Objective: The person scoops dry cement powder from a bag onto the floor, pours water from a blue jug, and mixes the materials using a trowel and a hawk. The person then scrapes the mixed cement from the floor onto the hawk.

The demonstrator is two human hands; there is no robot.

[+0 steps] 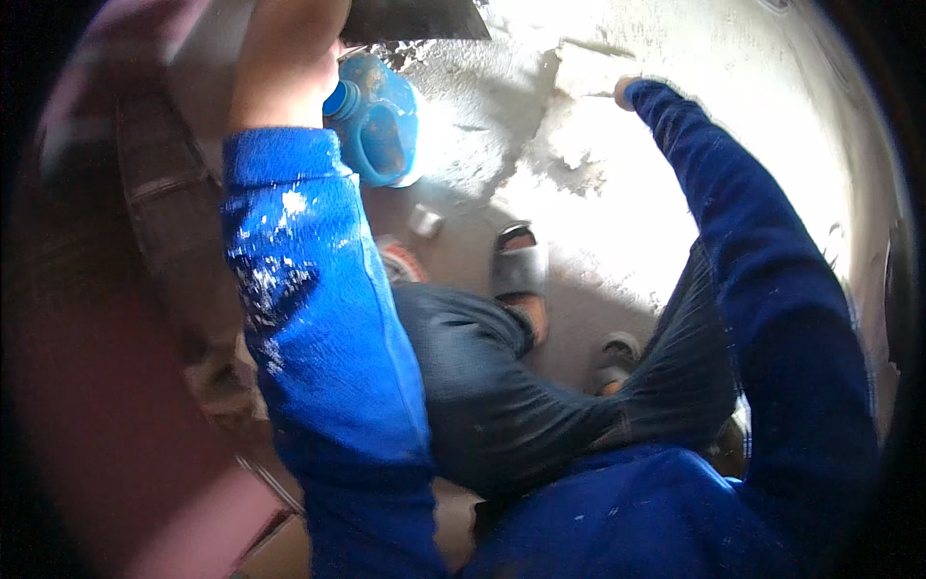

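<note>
- The left hand reaches to the upper edge, which cuts it off; its fingers lie out of sight, so whether they are wide, narrow or closed cannot be told.
- A dark, flat blade with a straight lower edge sits at the upper edge, just to the right of the left hand; the grip on it is hidden.
- The right hand is stretched out at the far end of its sleeve, at a rough, glaring pale surface; its fingers are too small to read.
- A blue plastic jug with a moulded handle is just below the blade, its neck toward the left wrist.
- White smears mark the left blue sleeve.
- A small whitish object lies on the floor near a grey sandal.
</note>
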